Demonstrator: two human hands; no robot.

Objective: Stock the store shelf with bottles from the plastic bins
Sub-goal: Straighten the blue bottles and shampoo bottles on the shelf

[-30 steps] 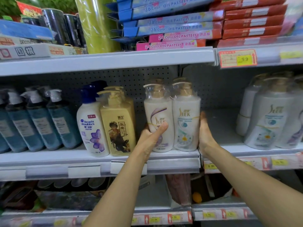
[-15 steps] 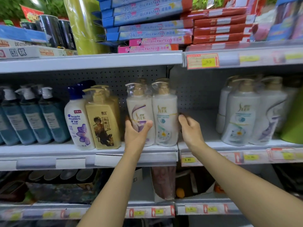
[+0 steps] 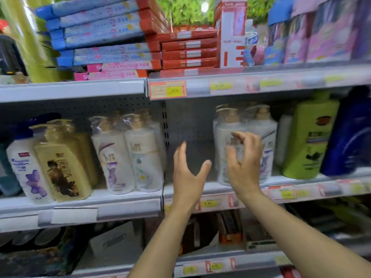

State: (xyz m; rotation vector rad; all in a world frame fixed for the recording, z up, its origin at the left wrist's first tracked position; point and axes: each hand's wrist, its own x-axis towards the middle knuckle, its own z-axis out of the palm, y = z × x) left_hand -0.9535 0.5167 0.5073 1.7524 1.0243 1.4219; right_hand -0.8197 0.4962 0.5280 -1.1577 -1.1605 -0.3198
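On the top shelf (image 3: 70,90), blue oil-pastel boxes (image 3: 100,31) lie stacked on two pink boxes (image 3: 116,70), with a yellow-green wrapped roll (image 3: 34,47) upright toward the left end and flat red boxes (image 3: 188,54) stacked against their right. A tall white-and-red box (image 3: 232,37) stands beside the red stack, pink packs (image 3: 329,35) fill the right end, and an orange price label (image 3: 168,89) sits on the front edge.

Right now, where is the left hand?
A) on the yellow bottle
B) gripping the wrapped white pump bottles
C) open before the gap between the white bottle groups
C: the left hand is spread, holding nothing, before the bare pegboard between the left white pump bottles and the right white pump bottles.
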